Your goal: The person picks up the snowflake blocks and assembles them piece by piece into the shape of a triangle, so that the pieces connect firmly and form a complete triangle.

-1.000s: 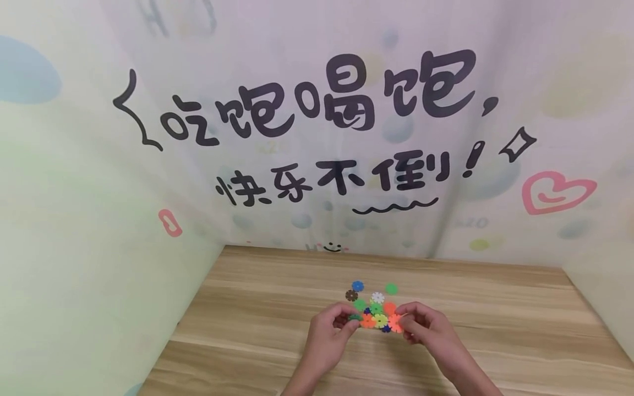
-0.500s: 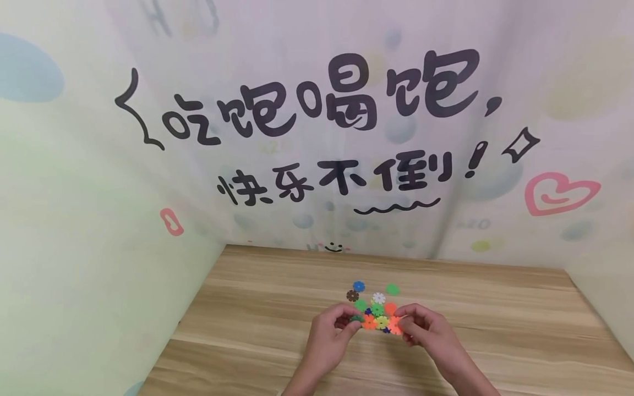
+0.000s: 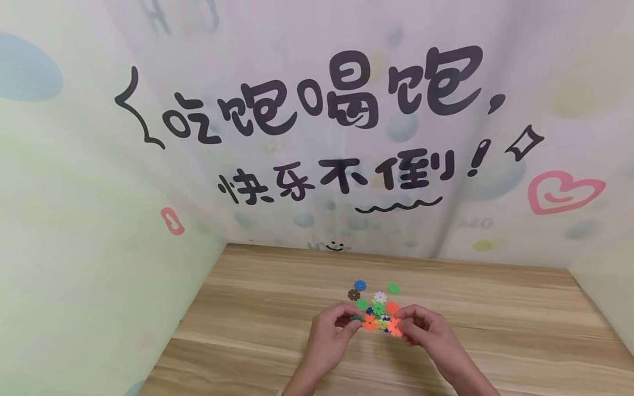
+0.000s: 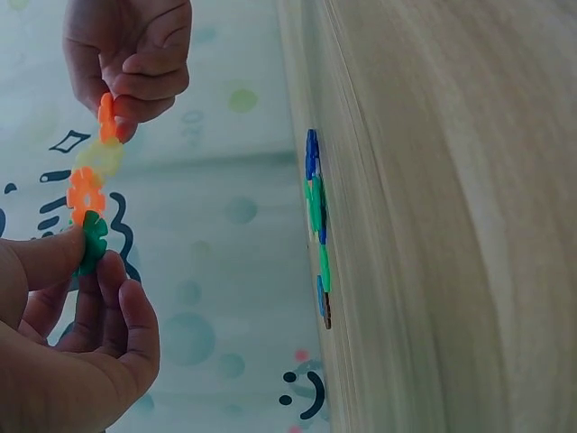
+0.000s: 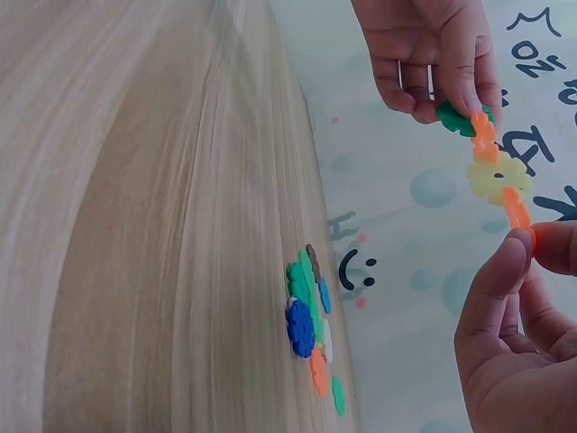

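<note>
Pinching a dark-green notched plastic disc point(image 4: 94, 242), the left hand point(image 3: 327, 334) supports one end of a four-disc plastic chain point(image 5: 488, 173) between both hands' fingers; the right hand point(image 3: 434, 334) pinches its orange notched end disc point(image 3: 395, 327), presumably bracing it above the wood-grain counter point(image 3: 247, 313).

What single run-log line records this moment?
left hand pinches green disc | right hand pinches orange disc | yellow disc and second orange disc linked between | other discs on table

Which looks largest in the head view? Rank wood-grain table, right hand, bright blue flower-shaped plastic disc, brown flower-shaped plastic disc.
1. Wood-grain table
2. Right hand
3. Bright blue flower-shaped plastic disc and brown flower-shaped plastic disc: too alike to rank
</note>
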A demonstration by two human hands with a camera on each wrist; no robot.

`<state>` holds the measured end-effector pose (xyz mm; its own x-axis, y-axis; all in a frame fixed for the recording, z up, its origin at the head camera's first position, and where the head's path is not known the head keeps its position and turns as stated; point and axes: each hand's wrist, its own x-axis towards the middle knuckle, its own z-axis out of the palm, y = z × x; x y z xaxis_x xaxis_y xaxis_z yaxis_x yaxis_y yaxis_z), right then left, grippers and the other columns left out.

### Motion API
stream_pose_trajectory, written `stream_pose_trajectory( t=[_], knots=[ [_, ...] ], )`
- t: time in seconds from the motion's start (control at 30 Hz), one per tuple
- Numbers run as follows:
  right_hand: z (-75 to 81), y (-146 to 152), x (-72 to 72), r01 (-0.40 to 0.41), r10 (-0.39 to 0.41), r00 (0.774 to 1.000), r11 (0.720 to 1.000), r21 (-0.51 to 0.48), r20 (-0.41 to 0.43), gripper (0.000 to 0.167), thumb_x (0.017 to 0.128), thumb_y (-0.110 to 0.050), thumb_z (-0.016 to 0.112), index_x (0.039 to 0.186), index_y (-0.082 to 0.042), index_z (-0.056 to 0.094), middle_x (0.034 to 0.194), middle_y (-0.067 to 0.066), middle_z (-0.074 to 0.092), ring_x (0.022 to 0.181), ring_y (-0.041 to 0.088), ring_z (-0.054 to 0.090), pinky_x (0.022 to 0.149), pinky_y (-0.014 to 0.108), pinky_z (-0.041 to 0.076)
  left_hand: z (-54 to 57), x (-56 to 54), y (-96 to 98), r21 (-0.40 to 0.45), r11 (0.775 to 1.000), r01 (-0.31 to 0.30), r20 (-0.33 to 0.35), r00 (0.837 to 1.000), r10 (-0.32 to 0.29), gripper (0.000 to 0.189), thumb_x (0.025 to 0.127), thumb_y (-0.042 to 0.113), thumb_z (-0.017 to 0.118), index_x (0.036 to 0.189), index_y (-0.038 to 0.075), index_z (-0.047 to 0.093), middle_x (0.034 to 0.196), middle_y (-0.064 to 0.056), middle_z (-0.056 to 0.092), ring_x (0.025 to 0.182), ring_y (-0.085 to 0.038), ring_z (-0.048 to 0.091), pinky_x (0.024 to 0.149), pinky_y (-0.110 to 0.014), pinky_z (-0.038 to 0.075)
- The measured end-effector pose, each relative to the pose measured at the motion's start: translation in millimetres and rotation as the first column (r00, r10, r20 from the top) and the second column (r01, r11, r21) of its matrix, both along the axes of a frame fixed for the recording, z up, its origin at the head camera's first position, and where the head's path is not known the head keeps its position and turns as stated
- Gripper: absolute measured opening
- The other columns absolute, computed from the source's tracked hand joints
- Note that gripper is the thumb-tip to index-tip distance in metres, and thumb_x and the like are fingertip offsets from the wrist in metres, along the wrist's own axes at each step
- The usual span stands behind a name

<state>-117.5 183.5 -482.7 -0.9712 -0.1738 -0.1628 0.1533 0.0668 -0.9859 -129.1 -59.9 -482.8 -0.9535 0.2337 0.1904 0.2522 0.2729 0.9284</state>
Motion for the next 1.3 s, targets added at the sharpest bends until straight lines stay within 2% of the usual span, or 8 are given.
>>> stream_pose_trajectory(
  t=[0.27, 0.4, 0.67, 0.87, 1.1, 1.3],
  knots=[
    [-2.8, -2, -1.1, -0.030, 0.030, 1.000, 1.000, 0.008, 0.010, 0.029, 0.097, -0.017, 0.066, 0.116, 0.006, 0.061, 0.094, 0.012, 0.063, 0.080, 0.023, 0.060, 0.076, 0.038, 0.057, -0.8, 0.9, -2.2, 0.009, 1.000, -0.001, -0.009, 1.000, 0.001, 0.014, 0.091, 0.013, 0.072, 0.098, 0.025, 0.073, 0.099, 0.013, 0.069, 0.089, -0.008, 0.064, 0.080, -0.027, 0.055],
    [-3.5, -3, -1.3, -0.040, 0.040, 0.999, 0.999, 0.003, 0.011, 0.030, 0.097, -0.017, 0.066, 0.115, 0.006, 0.062, 0.094, 0.012, 0.063, 0.080, 0.021, 0.059, 0.076, 0.038, 0.057, -0.4, 1.1, -2.6, 0.007, 1.000, -0.007, -0.029, 1.000, 0.007, 0.011, 0.090, 0.015, 0.073, 0.097, 0.024, 0.074, 0.097, 0.011, 0.070, 0.088, -0.008, 0.064, 0.079, -0.028, 0.055],
    [-6.1, -3, -2.1, -0.056, 0.057, 0.998, 0.998, -0.027, 0.035, 0.035, 0.099, -0.019, 0.065, 0.120, 0.008, 0.060, 0.095, 0.010, 0.062, 0.080, 0.020, 0.059, 0.076, 0.036, 0.057, 2.4, 1.0, -2.9, 0.003, 1.000, -0.019, -0.023, 1.000, 0.019, 0.010, 0.089, 0.013, 0.074, 0.096, 0.020, 0.075, 0.097, 0.005, 0.072, 0.087, -0.007, 0.064, 0.079, -0.027, 0.055],
    [-7.6, -4, -3.1, -0.037, 0.042, 0.996, 0.997, -0.064, 0.081, 0.035, 0.098, -0.020, 0.066, 0.121, 0.006, 0.061, 0.094, 0.008, 0.062, 0.079, 0.018, 0.058, 0.075, 0.033, 0.056, 2.7, -0.3, -3.0, -0.009, 0.999, -0.040, -0.012, 0.999, 0.040, 0.009, 0.088, 0.014, 0.075, 0.094, 0.019, 0.076, 0.096, 0.004, 0.073, 0.085, -0.007, 0.064, 0.077, -0.026, 0.054],
    [-5.8, -9, -1.8, -0.002, 0.015, 0.992, 0.995, -0.103, 0.123, 0.032, 0.096, -0.018, 0.068, 0.118, 0.005, 0.063, 0.090, 0.005, 0.061, 0.078, 0.015, 0.058, 0.073, 0.032, 0.055, 0.7, -1.4, -2.8, -0.007, 0.997, -0.077, 0.023, 0.997, 0.077, 0.006, 0.087, 0.012, 0.076, 0.092, 0.016, 0.076, 0.092, 0.013, 0.070, 0.081, -0.007, 0.064, 0.075, -0.025, 0.054],
    [-7.7, -12, -2.3, 0.034, -0.016, 0.990, 0.991, -0.127, 0.141, 0.031, 0.097, -0.016, 0.067, 0.118, 0.006, 0.061, 0.094, 0.006, 0.062, 0.080, 0.014, 0.058, 0.074, 0.029, 0.056, 0.3, -0.6, -2.6, 0.002, 0.996, -0.085, 0.033, 0.996, 0.085, 0.010, 0.086, 0.010, 0.077, 0.088, 0.020, 0.075, 0.087, 0.013, 0.070, 0.078, -0.008, 0.064, 0.073, -0.026, 0.054]
  ],
)
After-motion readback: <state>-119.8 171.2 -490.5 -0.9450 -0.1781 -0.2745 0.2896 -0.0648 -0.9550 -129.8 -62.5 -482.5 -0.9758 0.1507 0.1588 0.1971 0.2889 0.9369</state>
